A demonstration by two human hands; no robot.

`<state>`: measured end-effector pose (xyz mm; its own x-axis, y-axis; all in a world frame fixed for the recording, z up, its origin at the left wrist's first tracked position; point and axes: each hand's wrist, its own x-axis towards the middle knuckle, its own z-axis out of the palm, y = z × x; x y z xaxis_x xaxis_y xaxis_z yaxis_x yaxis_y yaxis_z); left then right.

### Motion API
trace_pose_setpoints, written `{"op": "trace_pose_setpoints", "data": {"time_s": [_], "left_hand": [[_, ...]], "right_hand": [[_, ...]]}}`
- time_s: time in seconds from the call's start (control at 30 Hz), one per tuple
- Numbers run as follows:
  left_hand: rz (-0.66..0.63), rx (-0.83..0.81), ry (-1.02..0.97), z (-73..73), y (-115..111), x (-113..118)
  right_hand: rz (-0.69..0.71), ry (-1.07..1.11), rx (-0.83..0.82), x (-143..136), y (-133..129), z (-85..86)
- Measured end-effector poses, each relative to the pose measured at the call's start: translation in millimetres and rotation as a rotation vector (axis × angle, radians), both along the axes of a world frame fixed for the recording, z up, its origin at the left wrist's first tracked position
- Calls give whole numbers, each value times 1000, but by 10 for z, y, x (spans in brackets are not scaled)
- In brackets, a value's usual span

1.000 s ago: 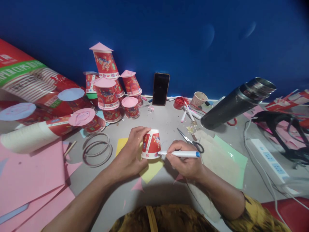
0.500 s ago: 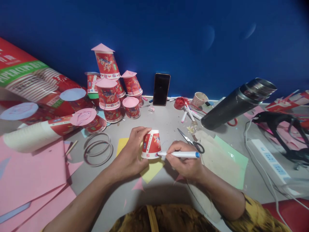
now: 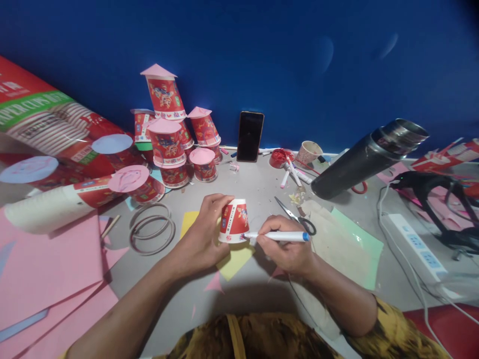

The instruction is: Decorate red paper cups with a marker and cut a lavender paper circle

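Observation:
My left hand (image 3: 207, 231) is closed around the left side of a red and white paper cup (image 3: 234, 221), which is upside down above the table with its rim at the bottom. Small coloured marks show on the cup's white lower band. In my right hand (image 3: 286, 243) is a white marker pen (image 3: 279, 236) with a blue end, pinched between thumb and fingers. Its tip touches the white band near the cup's right edge. Yellow paper (image 3: 235, 264) lies beneath the cup and my left hand.
Decorated cups (image 3: 166, 142) are stacked at the back left, near grey rings (image 3: 151, 229) and pink sheets (image 3: 48, 264). A phone (image 3: 250, 136) leans on the wall. Scissors (image 3: 297, 218), a dark flask (image 3: 359, 164) and a power strip (image 3: 417, 247) lie to the right.
Both hands and the cup appear very slightly higher, along with the whole scene. My grip on the cup and the marker is the same, with the tip still at the white band.

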<state>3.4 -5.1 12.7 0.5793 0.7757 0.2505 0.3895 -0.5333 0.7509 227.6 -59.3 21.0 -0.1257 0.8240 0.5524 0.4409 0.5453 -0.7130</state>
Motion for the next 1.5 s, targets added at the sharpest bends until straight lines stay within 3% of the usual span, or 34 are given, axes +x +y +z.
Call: {"op": "trace_pose_setpoints", "data": {"time_s": [0.53,0.7,1.0,1.2,1.37,1.5], "left_hand": [[19,4,-5,-7,7,-8],[56,-61,-47,-15,19,-29],[74,-173,-101,4,29,-44],[63,-174,-84,2,7,-50],[77,-320,-111,-20,-8,-61],[15,-521,-233,-25,8,-31]], "right_hand": [[10,9,-48,28,-4,-34],[-83,19,57,76,-15,-36],[59,-114,212,64,56,-164],[44,-172,211,42,73,-220],[-101,-53,170,17,42,-120],[-198,11,108,10,17,-102]]}}
